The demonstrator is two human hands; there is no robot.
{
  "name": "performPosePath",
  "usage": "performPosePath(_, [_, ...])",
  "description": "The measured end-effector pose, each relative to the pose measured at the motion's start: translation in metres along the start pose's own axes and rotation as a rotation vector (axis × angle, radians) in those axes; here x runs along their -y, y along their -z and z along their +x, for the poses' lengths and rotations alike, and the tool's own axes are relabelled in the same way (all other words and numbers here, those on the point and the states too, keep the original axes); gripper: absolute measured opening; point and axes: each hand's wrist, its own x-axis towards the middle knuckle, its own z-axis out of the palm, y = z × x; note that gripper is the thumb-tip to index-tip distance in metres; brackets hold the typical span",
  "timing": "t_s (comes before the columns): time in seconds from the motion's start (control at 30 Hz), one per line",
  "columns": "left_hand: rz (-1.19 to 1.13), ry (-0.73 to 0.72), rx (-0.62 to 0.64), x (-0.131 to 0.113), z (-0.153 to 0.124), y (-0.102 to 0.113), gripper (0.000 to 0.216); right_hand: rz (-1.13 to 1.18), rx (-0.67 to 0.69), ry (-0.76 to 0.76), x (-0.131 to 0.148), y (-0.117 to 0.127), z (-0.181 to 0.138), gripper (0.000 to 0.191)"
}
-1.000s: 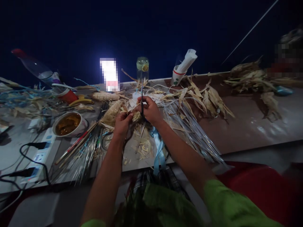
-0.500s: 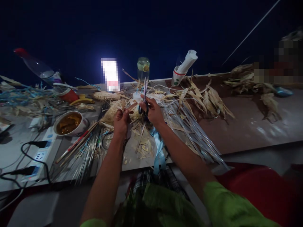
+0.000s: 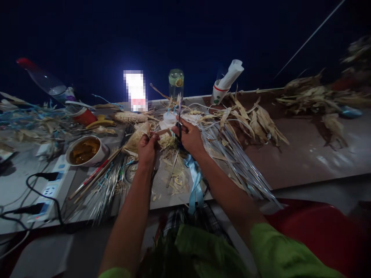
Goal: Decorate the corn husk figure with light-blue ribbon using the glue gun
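My left hand (image 3: 147, 150) is closed, thumb and fingers pinching a piece of dried corn husk (image 3: 162, 132) that sticks out toward the right. In my right hand (image 3: 189, 137) is a pair of scissors (image 3: 180, 110), blades pointing up and away, dark handles around the fingers. The scissors stand just right of the husk's free end; whether they touch it I cannot tell. Beneath and between the hands lie husk scraps (image 3: 176, 181). A light blue ribbon (image 3: 194, 185) hangs over the table's front edge below my right wrist.
To the left are a bowl of brown liquid (image 3: 100, 152), a power strip (image 3: 52, 193), thin wires (image 3: 108, 193) and a corn cob (image 3: 130, 117). Clear rods (image 3: 246, 166) and dried husks (image 3: 261, 123) lie right. Behind stand a glowing screen, a bottle (image 3: 176, 79) and a paper cup (image 3: 218, 94).
The scissors and my right hand have shifted slightly right, and the blades look closer together. My left hand still pinches the husk, which now lies flatter toward the right.
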Motion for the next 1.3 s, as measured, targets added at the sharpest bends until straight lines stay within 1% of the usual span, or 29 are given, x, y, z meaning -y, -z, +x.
performPosePath(0.13, [-0.011,0.046,0.012,-0.003,-0.003,-0.003,0.027,0.111,0.059,0.002,0.001,-0.001,0.0,0.061])
performPosePath(0.23, [-0.013,0.07,0.05,-0.003,-0.004,-0.004,0.028,0.123,0.134,-0.009,0.003,-0.003,-0.001,0.063])
performPosePath(0.3, [-0.019,0.074,0.075,-0.003,-0.004,-0.004,0.028,0.103,0.152,-0.021,0.003,-0.004,-0.002,0.061])
performPosePath(0.4, [-0.031,0.109,0.093,-0.003,-0.005,-0.004,0.029,0.063,0.102,-0.025,0.002,-0.007,-0.003,0.056])
performPosePath(0.5, [-0.028,0.173,0.108,-0.005,-0.007,-0.006,0.029,0.071,0.046,-0.019,0.001,-0.009,-0.005,0.051])
performPosePath(0.63, [-0.007,0.24,0.111,-0.007,-0.009,-0.008,0.03,0.071,0.007,0.014,0.002,-0.011,-0.008,0.045])
performPosePath(0.73, [-0.016,0.193,0.119,-0.006,-0.008,-0.008,0.03,0.077,-0.025,-0.007,0.003,-0.012,-0.008,0.044])
performPosePath(0.87, [-0.087,0.1,0.132,-0.005,-0.008,-0.008,0.033,0.156,-0.039,-0.089,0.004,-0.014,-0.007,0.047])
performPosePath(0.93, [-0.097,0.089,0.15,-0.006,-0.01,-0.009,0.031,0.195,-0.023,-0.121,0.005,-0.016,-0.008,0.048])
performPosePath(1.03, [-0.123,0.111,0.166,-0.01,-0.012,-0.011,0.028,0.219,-0.01,-0.145,0.003,-0.017,-0.009,0.046])
performPosePath(1.17, [-0.139,0.122,0.143,-0.011,-0.012,-0.011,0.03,0.227,-0.026,-0.149,0.001,-0.019,-0.01,0.046])
performPosePath(1.3, [-0.07,0.051,0.085,-0.006,-0.007,-0.007,0.029,0.222,-0.058,-0.134,-0.002,-0.018,-0.008,0.048])
